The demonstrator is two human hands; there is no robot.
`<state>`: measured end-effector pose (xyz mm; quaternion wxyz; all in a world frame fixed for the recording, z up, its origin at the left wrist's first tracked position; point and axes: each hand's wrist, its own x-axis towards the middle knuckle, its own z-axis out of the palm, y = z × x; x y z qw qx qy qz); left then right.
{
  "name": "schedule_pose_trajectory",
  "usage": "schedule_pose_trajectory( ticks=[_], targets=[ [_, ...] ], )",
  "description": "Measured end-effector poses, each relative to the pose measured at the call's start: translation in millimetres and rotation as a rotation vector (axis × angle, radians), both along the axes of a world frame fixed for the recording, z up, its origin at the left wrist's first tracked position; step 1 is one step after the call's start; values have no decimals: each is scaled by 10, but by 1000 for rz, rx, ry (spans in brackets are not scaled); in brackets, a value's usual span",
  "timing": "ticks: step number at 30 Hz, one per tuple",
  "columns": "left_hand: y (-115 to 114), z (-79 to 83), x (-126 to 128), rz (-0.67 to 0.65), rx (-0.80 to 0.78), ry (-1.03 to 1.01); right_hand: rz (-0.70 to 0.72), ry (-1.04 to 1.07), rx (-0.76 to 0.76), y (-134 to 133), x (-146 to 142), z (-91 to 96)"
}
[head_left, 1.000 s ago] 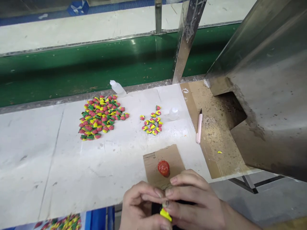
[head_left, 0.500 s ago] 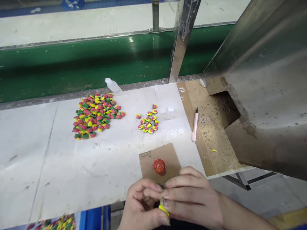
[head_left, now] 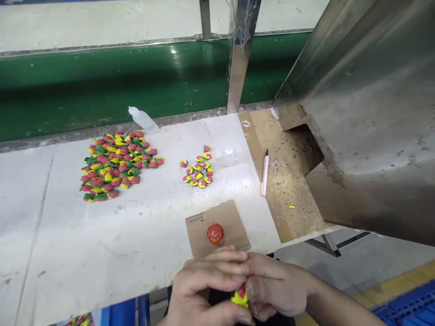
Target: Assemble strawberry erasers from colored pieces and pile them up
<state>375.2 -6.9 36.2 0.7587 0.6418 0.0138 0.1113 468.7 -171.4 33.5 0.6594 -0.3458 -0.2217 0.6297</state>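
Note:
At the table's near edge, my left hand [head_left: 200, 287] and my right hand [head_left: 277, 285] meet around a small red-and-yellow fruit-shaped piece [head_left: 240, 297]. Its yellow end faces me and a bit of bumpy red shows above; the fingers cover the rest. My left thumb presses from below, and the fingertips of my right hand pinch it from the right. Just beyond the hands, a small red cup [head_left: 215, 233] stands on a cardboard square [head_left: 234, 224].
A big pile of red, yellow and green pieces [head_left: 115, 165] lies left, with a smaller group [head_left: 199, 174] mid-table. Behind are a white squeeze bottle [head_left: 144, 120] and a clear round object [head_left: 229, 156]. A pink pen [head_left: 265, 174] lies right, near a metal chute [head_left: 367, 149].
The view has shifted, so the table things appear further left. My fingers have turned the piece: its red part now shows beside the yellow, and my right hand has rolled around it.

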Motion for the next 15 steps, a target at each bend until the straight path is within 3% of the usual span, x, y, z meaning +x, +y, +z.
schedule_pose_trajectory(
  ticks=[8, 12, 15],
  targets=[
    [61, 64, -26, -39, 53, -28, -144, -80, -68, 78, -145, 155],
    [147, 140, -48, -102, 183, -50, -224, -45, -165, 110, -219, 249],
    [165, 179, -97, -115, 245, -51, -298, -197, -206, 132, -312, 196]
  ],
)
